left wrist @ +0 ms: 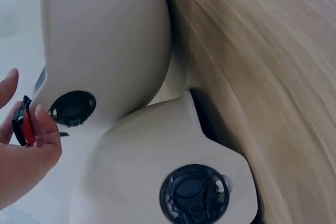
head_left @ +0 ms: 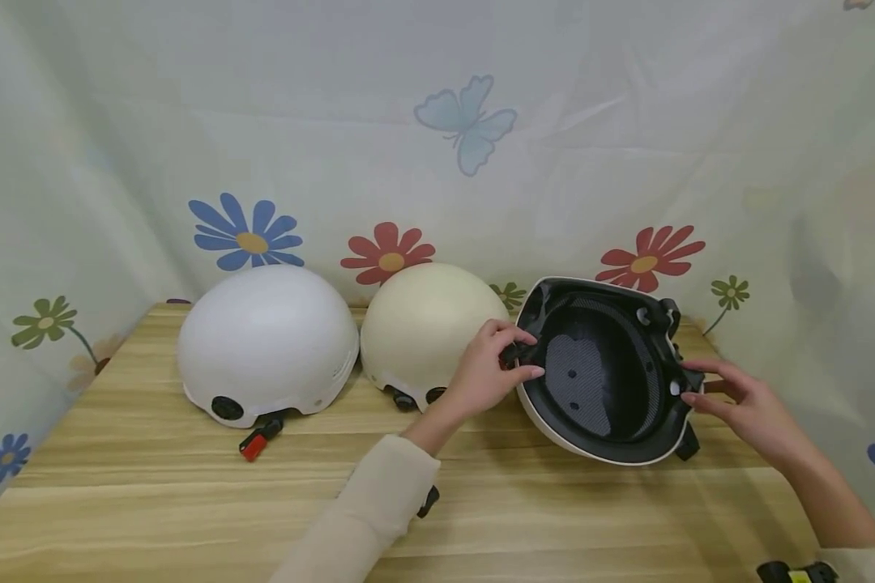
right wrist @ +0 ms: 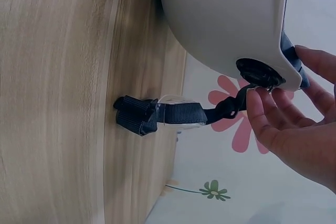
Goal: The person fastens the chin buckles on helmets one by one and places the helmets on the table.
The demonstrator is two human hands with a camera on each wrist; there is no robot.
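Observation:
An off-white helmet (head_left: 596,372) lies upturned on the right side of the table, its black padded inside facing me. My left hand (head_left: 484,371) grips its left rim, thumb and index finger reaching over the edge. Between those fingers sits a black and red buckle (left wrist: 23,123). My right hand (head_left: 754,411) holds the opposite rim, fingertips by the round black vent (right wrist: 260,73) and the strap there. A black webbing strap (right wrist: 181,114) hangs from that side down to the table.
A cream helmet (head_left: 430,328) stands dome up just left of the held one, close to my left forearm. Farther left is a white helmet (head_left: 268,340) with its red and black buckle (head_left: 260,438) on the wooden table (head_left: 153,510). A flowered curtain (head_left: 350,146) hangs behind.

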